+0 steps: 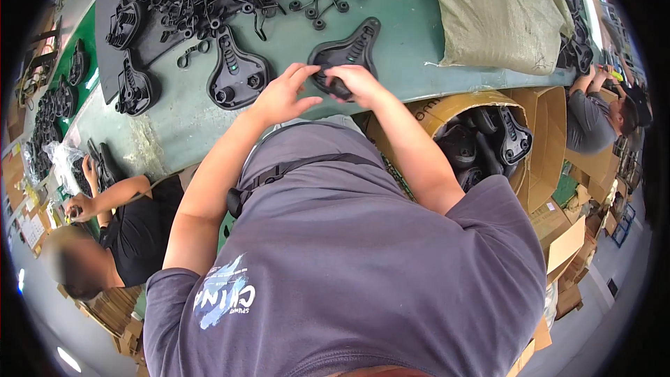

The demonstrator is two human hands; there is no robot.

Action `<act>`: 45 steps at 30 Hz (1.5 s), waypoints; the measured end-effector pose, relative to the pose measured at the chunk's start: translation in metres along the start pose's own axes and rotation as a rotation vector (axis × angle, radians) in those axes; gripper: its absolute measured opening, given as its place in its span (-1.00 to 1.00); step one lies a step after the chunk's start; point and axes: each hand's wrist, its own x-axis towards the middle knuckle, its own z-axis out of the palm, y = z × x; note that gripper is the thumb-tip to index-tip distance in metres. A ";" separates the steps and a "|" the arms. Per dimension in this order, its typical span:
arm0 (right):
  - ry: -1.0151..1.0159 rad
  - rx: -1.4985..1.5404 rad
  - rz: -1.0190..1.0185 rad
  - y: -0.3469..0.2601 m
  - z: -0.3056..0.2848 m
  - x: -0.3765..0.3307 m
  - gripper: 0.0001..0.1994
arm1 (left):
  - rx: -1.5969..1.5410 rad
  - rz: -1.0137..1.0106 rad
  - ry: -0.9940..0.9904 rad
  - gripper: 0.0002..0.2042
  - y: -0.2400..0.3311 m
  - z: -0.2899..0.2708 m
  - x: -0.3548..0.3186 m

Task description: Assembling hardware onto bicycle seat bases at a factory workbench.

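Observation:
A black bicycle saddle point(359, 40) lies upside down on the green table point(293, 35), its narrow nose pointing away from me. My right hand point(356, 85) is over the wide end, fingers curled around a small dark rounded part point(340, 89) whose exact kind I cannot make out. Beside the saddle's left edge, my left hand point(285, 94) has its thumb and fingers apart with nothing in them. Its fingertips come close to the saddle rim. Another upturned saddle point(238, 70) rests left of my hands, with round black pieces at its wide end.
A heap of black bent rods and small round parts point(230, 0) covers the far table. More saddles point(135, 87) lie at left. A woven sack point(499, 10) sits at right, above a carton point(520, 108) filled with saddles. Co-workers point(129, 230) are on both sides.

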 end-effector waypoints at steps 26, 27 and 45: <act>0.284 -0.627 -0.735 0.038 -0.045 -0.021 -0.64 | 0.159 -0.249 0.139 -0.51 0.001 0.056 0.052; 0.278 -0.699 -0.691 0.043 -0.042 -0.016 -0.65 | 0.160 -0.251 0.140 -0.51 -0.005 0.059 0.052; 0.372 -1.440 -0.661 0.033 -0.050 -0.036 -0.57 | 0.172 -0.153 0.120 -0.69 -0.031 0.085 0.073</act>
